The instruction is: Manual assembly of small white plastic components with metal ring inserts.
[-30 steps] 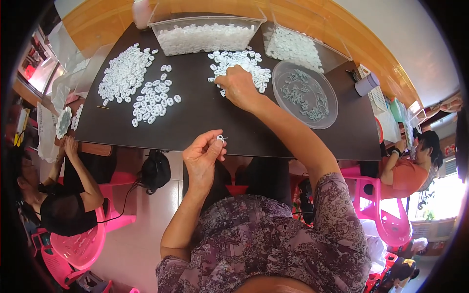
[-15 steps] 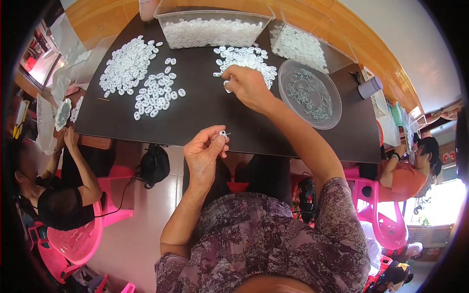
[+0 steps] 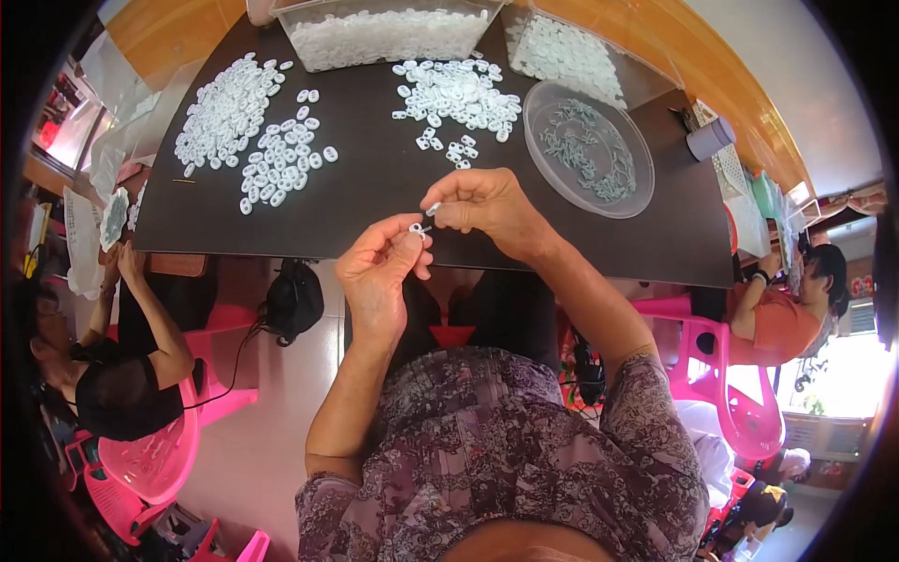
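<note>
My left hand (image 3: 376, 276) is closed in a pinch above the table's near edge. Between its thumb and fingers is a small white plastic piece with a hole (image 3: 417, 229), and a thin grey pin (image 3: 426, 229) sticks out of it to the right. Just beside it, my right hand (image 3: 494, 214) pinches another small white plastic piece (image 3: 433, 209). The two pieces are close together; I cannot tell if they touch. Beyond my right hand lies a pile of white pieces (image 3: 456, 94), with several loose ones (image 3: 461, 152) nearer to me.
A round clear dish (image 3: 644, 178) of grey pins stands on the right of the dark table (image 3: 365, 178). Two clear bins (image 3: 389, 51) (image 3: 646, 80) of white pieces stand behind. White oval pieces (image 3: 225, 117) lie heaped at left. People (image 3: 122, 375) (image 3: 777, 318) sit at both sides.
My right hand has come back from the pile toward my left hand, bringing a white piece. My left hand keeps its piece and pin. The whole view has shifted slightly.
</note>
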